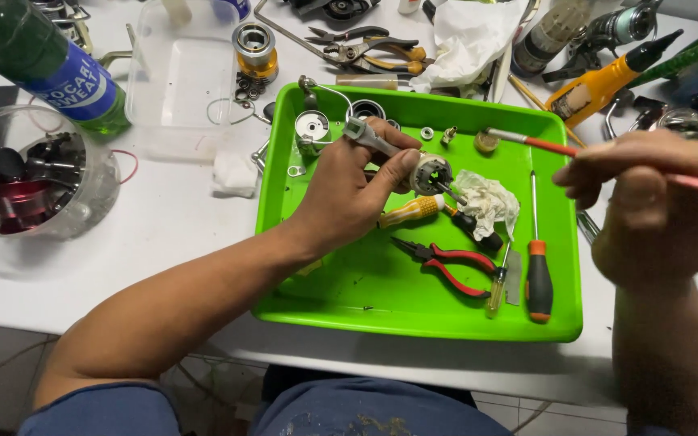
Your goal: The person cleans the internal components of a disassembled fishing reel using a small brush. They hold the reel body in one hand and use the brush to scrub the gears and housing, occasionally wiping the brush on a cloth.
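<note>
**Small reel part held over the tray**

My left hand (pixel 349 190) grips a small grey metal reel body (pixel 426 172) above the bright green plastic tray (pixel 414 315). It looks hard, light and maybe greasy, so I pinch its stem. My right hand (pixel 648 202) squeezes a thin red brush (pixel 599 157).

Two bare forearms reaching in from below, hands raised and apart

The left hand (pixel 347 190) is curled closed, thumb pressed forward against the fingertips, wrist bent slightly inward; the right hand (pixel 648 202) is a loose fist seen from the back, fingers pinched together at the top, forearm rising nearly straight
</note>
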